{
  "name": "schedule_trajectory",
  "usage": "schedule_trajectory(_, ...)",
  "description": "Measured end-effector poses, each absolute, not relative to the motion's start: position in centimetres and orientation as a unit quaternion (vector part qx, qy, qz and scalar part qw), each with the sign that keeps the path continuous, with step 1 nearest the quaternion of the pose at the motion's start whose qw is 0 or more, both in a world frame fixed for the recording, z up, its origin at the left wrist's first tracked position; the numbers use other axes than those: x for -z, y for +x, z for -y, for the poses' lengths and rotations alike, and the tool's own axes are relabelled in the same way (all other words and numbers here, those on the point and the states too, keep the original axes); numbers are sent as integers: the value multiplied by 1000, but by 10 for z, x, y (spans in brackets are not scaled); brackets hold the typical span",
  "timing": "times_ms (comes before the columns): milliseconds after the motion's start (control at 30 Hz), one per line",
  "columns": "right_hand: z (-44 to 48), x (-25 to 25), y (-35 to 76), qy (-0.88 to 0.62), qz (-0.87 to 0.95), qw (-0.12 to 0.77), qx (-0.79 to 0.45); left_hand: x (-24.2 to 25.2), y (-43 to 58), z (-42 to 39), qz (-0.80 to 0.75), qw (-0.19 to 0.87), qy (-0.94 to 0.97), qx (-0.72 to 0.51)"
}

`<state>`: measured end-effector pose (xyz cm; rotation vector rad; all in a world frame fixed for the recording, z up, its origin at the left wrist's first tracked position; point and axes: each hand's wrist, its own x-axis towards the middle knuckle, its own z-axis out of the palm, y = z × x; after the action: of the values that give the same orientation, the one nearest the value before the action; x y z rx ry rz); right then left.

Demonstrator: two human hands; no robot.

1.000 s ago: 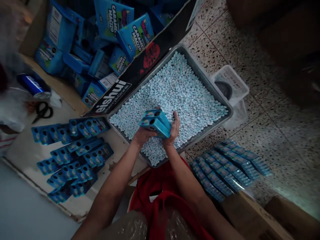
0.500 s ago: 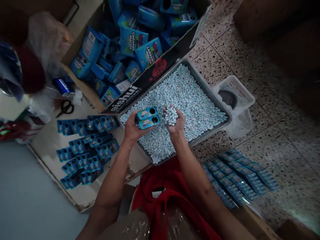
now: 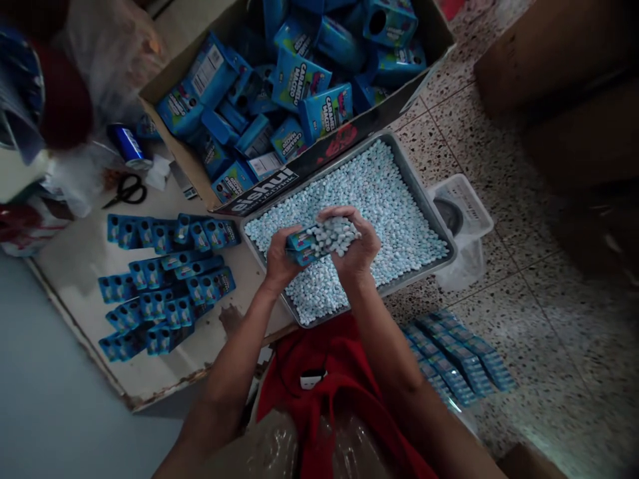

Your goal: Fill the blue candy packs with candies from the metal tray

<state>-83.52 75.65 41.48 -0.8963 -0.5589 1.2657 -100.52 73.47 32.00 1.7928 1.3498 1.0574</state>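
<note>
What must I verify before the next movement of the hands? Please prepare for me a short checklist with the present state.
1. Left hand grips the two blue candy boxes: ok.
2. Right hand cups a heap of pale-blue candies at the boxes' end: ok.
3. Grey tray beneath the cupped candies: ok.
4. Fill level inside the held boxes: cannot tell; candies hide that end.
5. Black scissors away from both hands: ok.

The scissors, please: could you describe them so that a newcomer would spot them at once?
On the pale table, find the rows of blue packs left of the tray. Just above them in the picture, below the blue can, lie the scissors: black and looped, unlike the can and packs.
</note>
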Motion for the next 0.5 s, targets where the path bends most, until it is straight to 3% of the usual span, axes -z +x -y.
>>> schedule_trajectory(500, -759, -409, -836, -417, 356, 655, -519, -303, -1001, -743, -500, 347, 674, -419)
